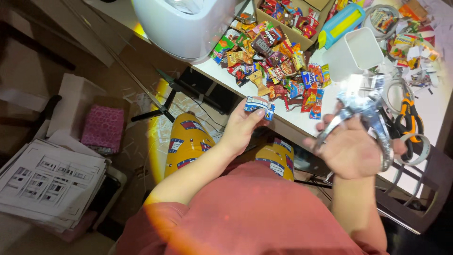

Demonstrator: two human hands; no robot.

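Hands over the lap at the counter (292, 123) edge: left hand (240, 126) pinching a small blue-and-white wrapped sweet (259, 106); right hand (351, 147) closed around metal scissors (365, 111), blades toward the heap of mixed sweets (271, 56). White cup (361, 52) and orange-handled scissors (409, 118) lie nearby.

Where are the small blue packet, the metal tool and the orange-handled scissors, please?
blue packet (259, 106): head view, middle of the wrapper.
metal tool (373, 120): head view, on its shiny arm.
orange-handled scissors (409, 115): head view, on the orange grip.
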